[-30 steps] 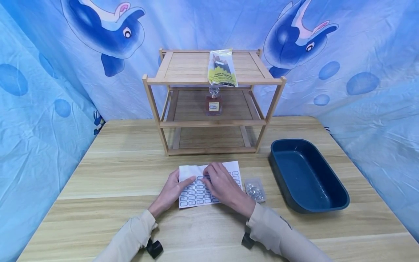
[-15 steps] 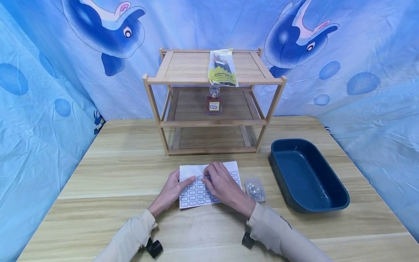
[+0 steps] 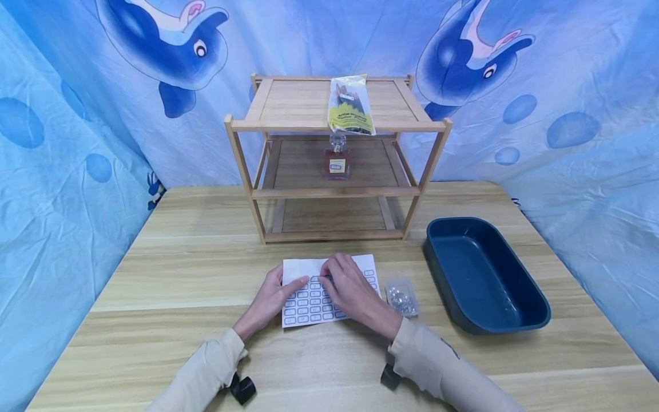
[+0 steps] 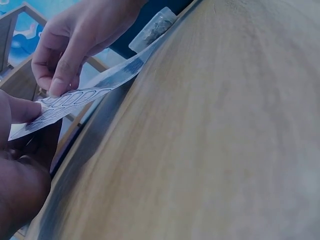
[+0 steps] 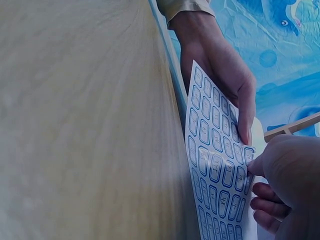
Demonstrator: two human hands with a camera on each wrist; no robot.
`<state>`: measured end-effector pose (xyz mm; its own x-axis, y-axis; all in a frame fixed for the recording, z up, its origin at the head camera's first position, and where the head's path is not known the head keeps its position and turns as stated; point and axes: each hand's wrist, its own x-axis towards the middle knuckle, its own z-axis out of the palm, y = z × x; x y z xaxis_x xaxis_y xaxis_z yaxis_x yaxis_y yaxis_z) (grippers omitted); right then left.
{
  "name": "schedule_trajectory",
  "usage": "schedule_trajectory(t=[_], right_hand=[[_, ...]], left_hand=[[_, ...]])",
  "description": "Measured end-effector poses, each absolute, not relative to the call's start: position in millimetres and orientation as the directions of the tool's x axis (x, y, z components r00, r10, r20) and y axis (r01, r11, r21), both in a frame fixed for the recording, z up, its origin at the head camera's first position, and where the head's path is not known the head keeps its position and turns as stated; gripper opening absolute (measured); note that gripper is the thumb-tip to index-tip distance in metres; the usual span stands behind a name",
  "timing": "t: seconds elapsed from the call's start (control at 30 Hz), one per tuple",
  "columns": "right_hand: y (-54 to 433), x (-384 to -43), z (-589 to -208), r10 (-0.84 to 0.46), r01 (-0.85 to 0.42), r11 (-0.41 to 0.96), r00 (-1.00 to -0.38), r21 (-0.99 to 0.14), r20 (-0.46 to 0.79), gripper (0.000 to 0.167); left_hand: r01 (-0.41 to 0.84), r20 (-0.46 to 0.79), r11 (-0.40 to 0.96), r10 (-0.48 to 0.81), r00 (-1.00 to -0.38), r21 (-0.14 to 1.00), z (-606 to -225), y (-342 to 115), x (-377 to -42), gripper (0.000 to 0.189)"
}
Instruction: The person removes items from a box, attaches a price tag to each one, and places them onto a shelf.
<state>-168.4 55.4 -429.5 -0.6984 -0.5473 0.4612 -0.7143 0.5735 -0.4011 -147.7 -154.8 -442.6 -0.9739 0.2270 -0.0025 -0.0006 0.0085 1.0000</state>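
Observation:
A white sheet of stickers [image 3: 309, 313], printed with rows of blue-outlined labels, is held at a tilt over the table in the head view. My left hand [image 3: 269, 298] grips its left side, thumb on top and fingers underneath. Above the upper rows, my right hand [image 3: 355, 293] bends its thumb and index finger together at one label. In the right wrist view, the right thumb [image 5: 256, 165] meets the edge of a sticker [image 5: 249, 151] close to the left thumb. The left wrist view shows the right fingertips right on the sheet [image 4: 75, 101].
Right of the sheet lies a small clear packet [image 3: 401, 298] of shiny bits. A dark blue bin [image 3: 437, 280] stands farther right. Behind is a wooden shelf [image 3: 334, 193] bearing a perfume bottle [image 3: 337, 166] and, on top, a yellow-and-white packet [image 3: 352, 109].
The right thumb has moved slightly up toward the index fingertip at the label. My left hand and the sheet stay nearly still.

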Motion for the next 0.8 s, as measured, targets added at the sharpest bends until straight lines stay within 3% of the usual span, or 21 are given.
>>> schedule_trajectory(t=[0.5, 0.8], right_hand=[[55.7, -167.1, -427.9, -0.546, -0.714, 0.550, -0.700, -0.433, 0.461, 0.009], [55.6, -167.1, -425.8, -0.475, -0.601, 0.493, -0.792, -0.629, 0.385, 0.012]], left_hand=[[-0.017, -0.030, 0.082, 0.168, -0.985, 0.996, -439.8, -152.3, -148.6, 0.034], [0.034, 0.008, 0.243, 0.108, -0.994, 0.969, -440.1, -150.8, -150.2, 0.035]])
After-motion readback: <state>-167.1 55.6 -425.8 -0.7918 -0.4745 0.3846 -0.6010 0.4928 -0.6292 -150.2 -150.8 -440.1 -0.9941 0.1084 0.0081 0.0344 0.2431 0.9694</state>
